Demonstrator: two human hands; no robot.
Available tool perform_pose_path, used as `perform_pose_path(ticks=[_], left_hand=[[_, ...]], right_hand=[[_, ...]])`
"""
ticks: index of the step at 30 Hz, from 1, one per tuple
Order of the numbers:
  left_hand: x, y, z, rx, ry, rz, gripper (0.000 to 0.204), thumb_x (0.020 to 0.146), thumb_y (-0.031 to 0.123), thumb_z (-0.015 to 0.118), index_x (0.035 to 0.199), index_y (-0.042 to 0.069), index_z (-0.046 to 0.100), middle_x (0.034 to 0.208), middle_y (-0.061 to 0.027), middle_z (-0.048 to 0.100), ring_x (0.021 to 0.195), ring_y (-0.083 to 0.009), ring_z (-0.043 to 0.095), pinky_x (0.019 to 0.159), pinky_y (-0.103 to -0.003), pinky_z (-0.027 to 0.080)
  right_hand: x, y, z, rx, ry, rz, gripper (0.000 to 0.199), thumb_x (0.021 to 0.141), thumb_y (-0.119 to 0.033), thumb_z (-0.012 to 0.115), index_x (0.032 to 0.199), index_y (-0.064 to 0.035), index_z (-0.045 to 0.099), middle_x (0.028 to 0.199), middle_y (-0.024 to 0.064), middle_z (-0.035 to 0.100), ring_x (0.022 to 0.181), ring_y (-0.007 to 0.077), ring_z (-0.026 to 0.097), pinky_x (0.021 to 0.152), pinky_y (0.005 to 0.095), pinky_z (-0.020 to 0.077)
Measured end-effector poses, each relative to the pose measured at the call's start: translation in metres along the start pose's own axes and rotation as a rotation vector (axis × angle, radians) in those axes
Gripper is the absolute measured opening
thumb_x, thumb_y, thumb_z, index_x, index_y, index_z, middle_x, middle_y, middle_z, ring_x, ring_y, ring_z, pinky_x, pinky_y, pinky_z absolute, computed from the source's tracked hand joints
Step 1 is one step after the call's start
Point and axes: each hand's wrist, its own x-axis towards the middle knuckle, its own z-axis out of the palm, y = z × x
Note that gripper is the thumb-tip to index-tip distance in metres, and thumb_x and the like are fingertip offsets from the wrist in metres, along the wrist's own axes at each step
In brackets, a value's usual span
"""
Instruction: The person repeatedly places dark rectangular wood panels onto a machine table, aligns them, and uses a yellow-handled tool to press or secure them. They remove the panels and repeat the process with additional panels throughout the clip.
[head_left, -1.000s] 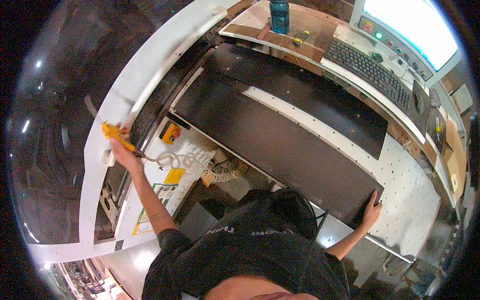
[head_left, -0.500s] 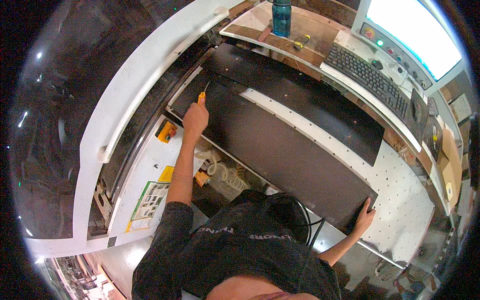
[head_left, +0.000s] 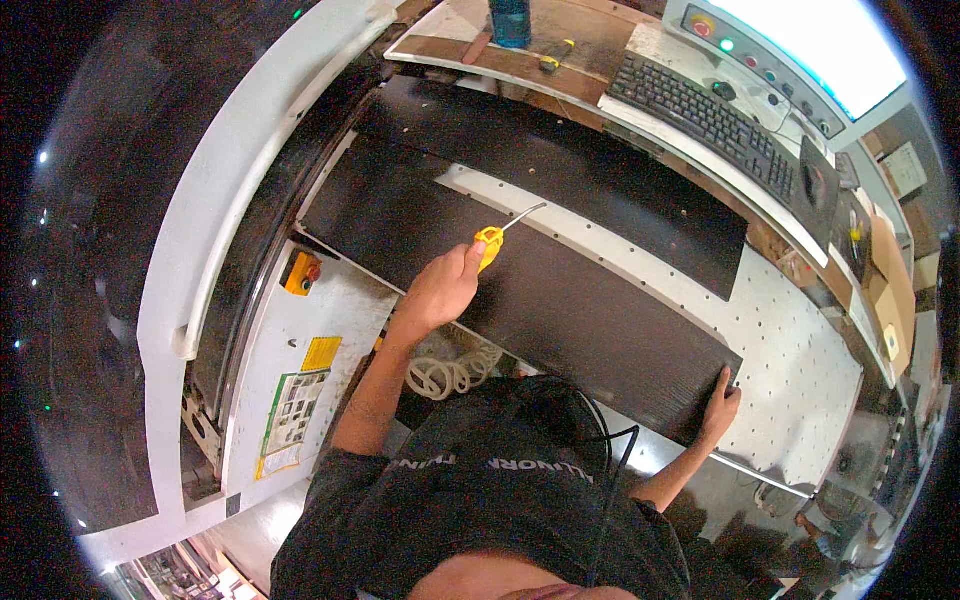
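left hand (head_left: 440, 292): wrapped around the yellow handle of an air blow gun (head_left: 490, 243), nozzle poking out toward 1 o'clock, tip hanging over the near dark board (head_left: 560, 300)

right hand (head_left: 718, 405): flat, fingers spread, pressed on the board's near corner at about 4 o'clock from the blow gun (not gripping anything, just pinning the edge)

near dark board: lying flat on the white perforated table (head_left: 800, 350), long side running from 10 o'clock down to 4 o'clock

second dark board (head_left: 560, 160): same lie, further out at 12 o'clock, a strip of bare table between the two

coiled hose (head_left: 450, 372): bunched below the left wrist, around 6 o'clock from the blow gun

yellow button box (head_left: 300, 272): on the machine's pale front panel at 9 o'clock from the left hand

keyboard (head_left: 705, 110): up on the console at 1 o'clock, well apart from both hands

step in hand: looks like blowing dust off the near board, roughly mid-board

next move: probably sweeping the nozzle along toward the pinned corner, keeping the tip off the surface and the other palm down so nothing shifts
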Motion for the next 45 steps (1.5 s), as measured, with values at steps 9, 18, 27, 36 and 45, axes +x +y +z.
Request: perform_pose_path(ticks=[9, 18, 27, 36, 45], left_hand=[[-0.080, 0.023, -0.007, -0.020, -0.186, 0.166, 0.047, 0.110, 0.041, 0.037, 0.102, -0.001, 0.056, 0.082, -0.0289, 0.066, 0.081, -0.0493, 0.066, 0.071, -0.059, 0.047], [-0.119, -0.113, -0.065, 0.231, 0.394, -0.364, 0.061, 0.111, 0.047, 0.032, 0.102, -0.005, 0.062, 0.083, -0.0255, 0.068, 0.083, -0.0429, 0.067, 0.079, -0.049, 0.052], [-0.163, -0.097, -0.069, -0.389, 0.563, -0.222, 0.055, 0.109, 0.050, 0.041, 0.119, 0.002, 0.066, 0.104, -0.0080, 0.071, 0.073, -0.0108, 0.062, 0.051, -0.024, 0.048], [-0.178, -0.211, -0.225, 0.300, 1.550, -0.283, 0.056, 0.106, 0.048, 0.052, 0.111, -0.005, 0.068, 0.101, -0.0193, 0.071, 0.075, -0.0299, 0.068, 0.061, -0.045, 0.056], [-0.175, -0.289, -0.222, 0.896, 1.195, -0.814, 0.056, 0.104, 0.053, 0.047, 0.110, 0.002, 0.069, 0.114, -0.0213, 0.071, 0.105, -0.0413, 0.068, 0.087, -0.055, 0.054]], right_hand=[[0.006, 0.009, 0.006, 0.010, 0.003, 0.003, 0.083, 0.093, -0.074, 0.055, 0.101, 0.0082, 0.061, 0.096, 0.0257, 0.066, 0.091, 0.0379, 0.063, 0.086, 0.0463, 0.0485], [0.000, 0.001, 0.003, 0.029, 0.046, -0.032, 0.082, 0.097, -0.070, 0.054, 0.089, 0.0113, 0.060, 0.083, 0.0207, 0.060, 0.079, 0.0298, 0.052, 0.079, 0.0431, 0.0463], [0.005, -0.001, 0.001, 0.058, 0.024, -0.050, 0.078, 0.097, -0.067, 0.055, 0.093, 0.0099, 0.062, 0.082, 0.0195, 0.064, 0.076, 0.0305, 0.055, 0.074, 0.0443, 0.0475], [0.012, 0.021, 0.007, 0.165, 0.033, -0.075, 0.079, 0.098, -0.067, 0.054, 0.099, 0.0112, 0.064, 0.087, 0.0164, 0.062, 0.079, 0.0271, 0.052, 0.078, 0.0413, 0.0468], [0.015, 0.012, 0.010, 0.073, 0.005, -0.078, 0.085, 0.098, -0.070, 0.051, 0.105, 0.0141, 0.064, 0.096, 0.0256, 0.065, 0.088, 0.0339, 0.059, 0.084, 0.0449, 0.0477]])
